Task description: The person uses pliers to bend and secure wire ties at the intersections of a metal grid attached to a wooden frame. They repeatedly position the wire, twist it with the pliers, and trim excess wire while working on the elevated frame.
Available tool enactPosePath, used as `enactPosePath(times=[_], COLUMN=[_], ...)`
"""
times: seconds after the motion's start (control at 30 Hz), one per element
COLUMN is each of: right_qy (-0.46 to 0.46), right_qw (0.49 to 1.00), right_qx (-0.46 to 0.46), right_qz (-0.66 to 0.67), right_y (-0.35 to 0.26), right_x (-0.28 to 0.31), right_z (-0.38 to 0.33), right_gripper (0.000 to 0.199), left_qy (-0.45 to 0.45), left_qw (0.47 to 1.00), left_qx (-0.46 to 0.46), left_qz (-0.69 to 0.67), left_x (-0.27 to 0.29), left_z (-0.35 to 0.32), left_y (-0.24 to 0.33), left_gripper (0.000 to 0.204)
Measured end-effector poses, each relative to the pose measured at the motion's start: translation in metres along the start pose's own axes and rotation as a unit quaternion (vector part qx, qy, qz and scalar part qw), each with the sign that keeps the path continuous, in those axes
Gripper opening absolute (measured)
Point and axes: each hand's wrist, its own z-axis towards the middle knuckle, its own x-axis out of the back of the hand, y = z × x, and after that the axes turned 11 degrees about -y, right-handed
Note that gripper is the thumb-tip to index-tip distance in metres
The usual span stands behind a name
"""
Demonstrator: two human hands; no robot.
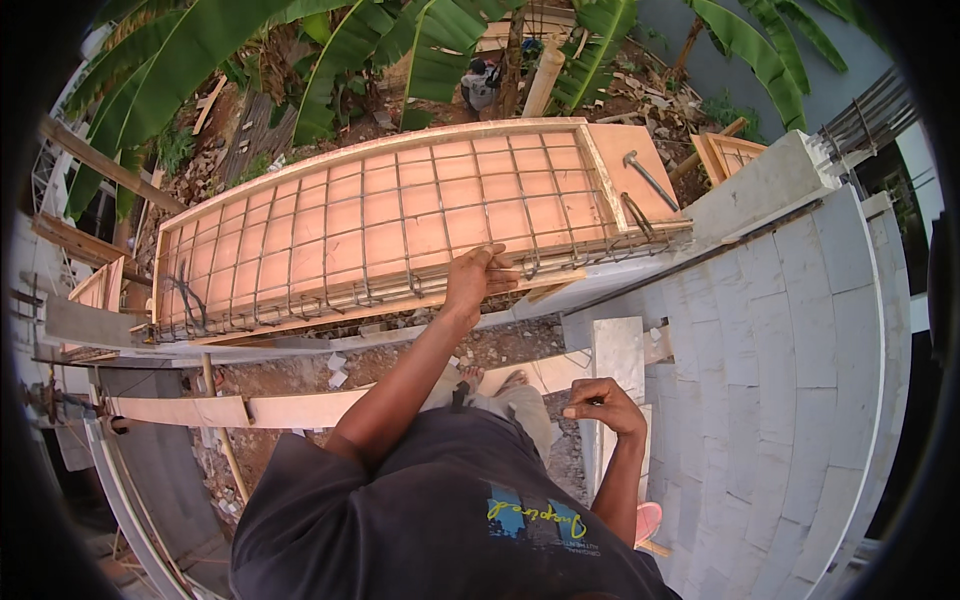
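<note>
A shallow plywood form (620, 150) lies ahead of me with a grid of steel rebar mesh (400, 220) laid inside it. My left hand (476, 278) reaches out to the form's near edge, and its fingers are closed over the front bars of the mesh. My right hand (602, 406) is low on the right, fingers curled over the edge of an upright grey block (620, 350). My bare feet (490, 380) show far below between the two arms.
A curved grey block wall (780, 350) fills the right side. A bent steel bar tool (650, 180) lies on the form's right end. A long wooden plank (290, 408) crosses below over rubble. Banana leaves (340, 50) and another person (480, 85) are beyond the form.
</note>
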Motion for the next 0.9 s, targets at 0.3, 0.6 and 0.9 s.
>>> enactPosePath(times=[0.3,0.6,0.9], right_qy=[0.501,0.159,0.317], right_qw=[0.859,0.983,0.943], right_qx=[0.098,0.002,0.083], right_qz=[-0.047,-0.086,0.058], right_y=[0.08,0.012,-0.002], right_x=[0.043,-0.027,-0.024], right_z=[0.026,0.056,0.101], right_gripper=[0.014,0.013,0.02], left_qy=[-0.009,0.19,-0.036], left_qw=[0.996,0.976,0.984], left_qx=[-0.038,-0.091,-0.174], left_qz=[0.075,-0.059,-0.025], left_x=[0.012,0.072,0.026], left_z=[-0.01,0.007,-0.025], left_y=[-0.018,0.009,0.035], left_gripper=[0.044,0.048,0.056])
